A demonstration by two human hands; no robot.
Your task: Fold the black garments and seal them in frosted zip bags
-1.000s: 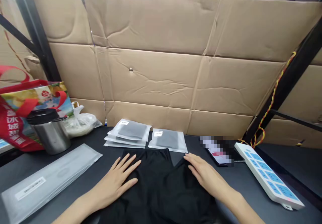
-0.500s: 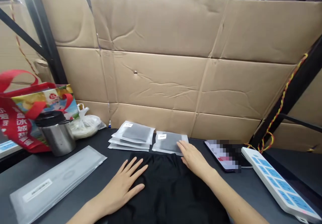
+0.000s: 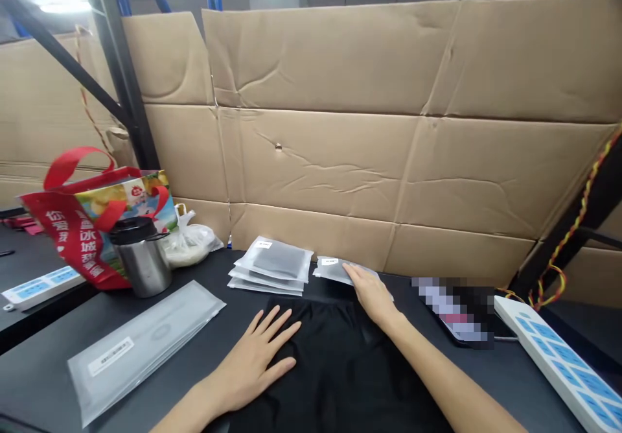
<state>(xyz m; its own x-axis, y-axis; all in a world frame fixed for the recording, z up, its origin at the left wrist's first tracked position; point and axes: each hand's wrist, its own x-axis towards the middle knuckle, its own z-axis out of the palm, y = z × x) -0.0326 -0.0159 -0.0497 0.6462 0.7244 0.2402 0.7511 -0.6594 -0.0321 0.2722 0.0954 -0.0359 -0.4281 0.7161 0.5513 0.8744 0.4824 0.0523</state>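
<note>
My left hand (image 3: 257, 358) lies flat with its fingers spread on the left side of a black garment (image 3: 325, 362). The dark cloth is spread out on the table before me, its gathered upper edge facing away. My right hand (image 3: 374, 293) rests over a frosted plastic bag (image 3: 335, 269) with a small white label, its fingers stretched out on top; the thumb is hidden. Left of that bag sits a stack of similar frosted bags (image 3: 276, 261) with dark contents. Further left lie several long frosted bags (image 3: 150, 342) with a barcode label.
A steel flask (image 3: 143, 261), a red shopping bag (image 3: 87, 232) and a knotted plastic bag (image 3: 189, 242) stand at the left. To the right lie a phone (image 3: 454, 316) and a white power strip (image 3: 549, 355). A cardboard wall (image 3: 321, 148) closes off the back.
Under my right hand, the frosted bag has shifted back and turned slightly, its right end nearer to me. My left hand stays flat on the garment. The whole view has swung left.
</note>
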